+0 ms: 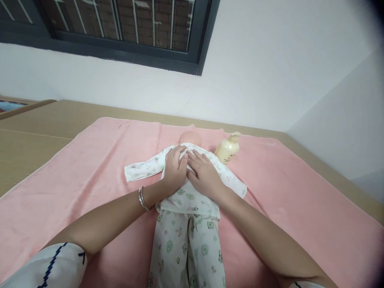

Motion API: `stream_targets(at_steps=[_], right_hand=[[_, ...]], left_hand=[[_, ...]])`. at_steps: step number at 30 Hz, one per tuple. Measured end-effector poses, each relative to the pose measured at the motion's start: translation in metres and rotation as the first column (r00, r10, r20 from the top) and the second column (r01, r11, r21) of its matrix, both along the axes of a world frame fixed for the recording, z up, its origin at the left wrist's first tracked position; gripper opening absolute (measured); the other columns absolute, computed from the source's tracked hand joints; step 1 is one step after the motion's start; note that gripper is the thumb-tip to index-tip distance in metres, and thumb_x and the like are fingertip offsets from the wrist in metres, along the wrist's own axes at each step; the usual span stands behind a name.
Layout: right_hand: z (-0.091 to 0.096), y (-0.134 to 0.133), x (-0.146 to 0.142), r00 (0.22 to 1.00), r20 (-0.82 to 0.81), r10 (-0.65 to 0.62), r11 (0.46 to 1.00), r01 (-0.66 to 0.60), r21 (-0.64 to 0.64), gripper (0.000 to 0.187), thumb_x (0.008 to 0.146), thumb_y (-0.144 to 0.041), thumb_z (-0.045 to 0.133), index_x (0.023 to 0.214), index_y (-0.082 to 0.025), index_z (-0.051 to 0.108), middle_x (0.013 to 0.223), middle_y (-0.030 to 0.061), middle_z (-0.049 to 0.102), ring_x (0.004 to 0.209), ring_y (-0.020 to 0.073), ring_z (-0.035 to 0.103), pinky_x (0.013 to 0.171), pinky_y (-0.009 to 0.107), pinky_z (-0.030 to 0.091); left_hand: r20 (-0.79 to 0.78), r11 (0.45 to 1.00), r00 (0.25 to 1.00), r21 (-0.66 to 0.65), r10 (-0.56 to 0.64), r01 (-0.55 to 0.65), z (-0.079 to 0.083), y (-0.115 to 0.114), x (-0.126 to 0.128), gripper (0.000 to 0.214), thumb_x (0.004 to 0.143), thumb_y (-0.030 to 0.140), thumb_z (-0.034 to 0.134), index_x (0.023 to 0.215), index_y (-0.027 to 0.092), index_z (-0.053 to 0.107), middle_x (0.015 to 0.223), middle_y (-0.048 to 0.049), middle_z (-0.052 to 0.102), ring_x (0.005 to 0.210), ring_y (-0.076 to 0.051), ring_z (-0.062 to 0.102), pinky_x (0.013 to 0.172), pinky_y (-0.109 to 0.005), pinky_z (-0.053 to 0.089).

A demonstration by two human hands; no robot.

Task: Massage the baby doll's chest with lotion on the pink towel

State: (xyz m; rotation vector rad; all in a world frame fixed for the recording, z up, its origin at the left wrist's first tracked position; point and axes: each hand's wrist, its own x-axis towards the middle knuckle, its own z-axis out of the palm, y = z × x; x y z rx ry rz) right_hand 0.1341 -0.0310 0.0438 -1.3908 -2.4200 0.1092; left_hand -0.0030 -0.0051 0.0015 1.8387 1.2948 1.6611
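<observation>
A baby doll [190, 138] in white printed pyjamas [187, 236] lies lengthwise on a pink blanket [90, 172], head away from me. My left hand [175, 168] lies on the doll's upper chest, fingers curled slightly on the shirt near the collar. My right hand [204, 174] rests flat beside it on the chest, fingers stretched toward the collar. The two hands touch. A silver bangle [143, 199] circles my left wrist. Neither hand grips anything I can make out.
A cream pump bottle [228, 149] lies on the blanket just right of the doll's head. The blanket covers a tan surface [30, 140] against a white wall [255, 80]. A dark-framed window [120, 28] sits above.
</observation>
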Motion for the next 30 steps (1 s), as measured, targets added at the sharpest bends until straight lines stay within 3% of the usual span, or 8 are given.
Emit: stream_targets(at_steps=[5, 10, 12, 18, 21, 26, 30], right_hand=[[-0.005, 0.006, -0.001, 0.987, 0.002, -0.163, 0.987, 0.163, 0.007, 0.058, 0.098, -0.035, 0.044, 0.15, -0.008, 0.045, 0.161, 0.0164, 0.036, 0.151, 0.0344, 0.027, 0.124, 0.052, 0.024], [-0.002, -0.021, -0.017, 0.982, 0.066, -0.176, 0.984, 0.178, -0.028, 0.068, 0.094, -0.036, 0.05, 0.154, -0.007, 0.039, 0.163, 0.0158, 0.031, 0.154, 0.0358, 0.019, 0.124, 0.057, 0.021], [-0.002, -0.022, -0.017, 0.985, 0.035, -0.167, 0.984, 0.169, -0.055, 0.072, 0.09, -0.037, 0.056, 0.154, -0.009, 0.039, 0.163, 0.0147, 0.031, 0.154, 0.0364, 0.02, 0.124, 0.058, 0.021], [-0.014, 0.019, 0.011, 0.96, -0.2, -0.195, 0.978, 0.205, 0.03, 0.051, 0.095, -0.029, 0.045, 0.141, -0.01, 0.056, 0.152, 0.0167, 0.05, 0.145, 0.0309, 0.041, 0.121, 0.054, 0.029], [-0.017, 0.031, 0.021, 0.968, -0.191, -0.161, 0.979, 0.182, 0.096, 0.049, 0.098, -0.032, 0.041, 0.138, -0.01, 0.058, 0.145, 0.0173, 0.057, 0.139, 0.0291, 0.049, 0.119, 0.05, 0.033], [-0.011, 0.001, 0.002, 0.975, 0.021, -0.22, 0.969, 0.216, 0.118, 0.055, 0.101, -0.027, 0.031, 0.143, 0.002, 0.05, 0.149, 0.0259, 0.049, 0.143, 0.0335, 0.043, 0.12, 0.051, 0.033], [-0.007, -0.012, -0.007, 0.991, 0.092, -0.102, 0.987, 0.089, 0.133, 0.056, 0.099, -0.026, 0.034, 0.146, 0.002, 0.047, 0.154, 0.0242, 0.043, 0.149, 0.0327, 0.033, 0.123, 0.052, 0.028]], left_hand=[[-0.032, 0.999, 0.999, -0.01, -0.039, 0.038, 0.002, 0.003, 0.001, 0.032, 0.094, 0.026, 0.044, 0.12, 0.019, 0.061, 0.128, -0.0121, 0.065, 0.126, -0.027, 0.056, 0.115, -0.049, 0.038], [0.071, 0.977, 0.996, -0.202, -0.055, 0.068, 0.003, 0.011, -0.002, 0.029, 0.09, 0.025, 0.048, 0.114, 0.019, 0.063, 0.123, -0.0114, 0.068, 0.121, -0.027, 0.059, 0.11, -0.05, 0.044], [0.057, 0.976, 0.997, -0.21, -0.041, 0.053, 0.002, 0.013, -0.003, 0.029, 0.089, 0.023, 0.048, 0.112, 0.018, 0.063, 0.122, -0.0115, 0.068, 0.122, -0.027, 0.059, 0.11, -0.049, 0.044], [-0.159, 0.998, 0.987, -0.063, -0.01, 0.0, -0.004, 0.01, -0.001, 0.031, 0.088, 0.021, 0.047, 0.116, 0.018, 0.063, 0.131, -0.0122, 0.064, 0.13, -0.027, 0.053, 0.117, -0.05, 0.036], [-0.283, 0.997, 0.959, -0.071, 0.018, -0.039, -0.004, 0.011, -0.001, 0.036, 0.09, 0.024, 0.047, 0.123, 0.016, 0.06, 0.136, -0.0142, 0.061, 0.134, -0.03, 0.05, 0.118, -0.052, 0.032], [-0.47, 0.988, 0.881, -0.151, -0.051, -0.024, 0.007, 0.021, -0.009, 0.041, 0.093, 0.031, 0.044, 0.127, 0.012, 0.059, 0.131, -0.0162, 0.065, 0.124, -0.032, 0.057, 0.112, -0.053, 0.039], [-0.575, 0.992, 0.817, -0.124, -0.041, -0.037, 0.01, 0.018, -0.009, 0.042, 0.094, 0.025, 0.038, 0.127, 0.01, 0.059, 0.131, -0.0185, 0.064, 0.125, -0.032, 0.057, 0.11, -0.052, 0.041]])
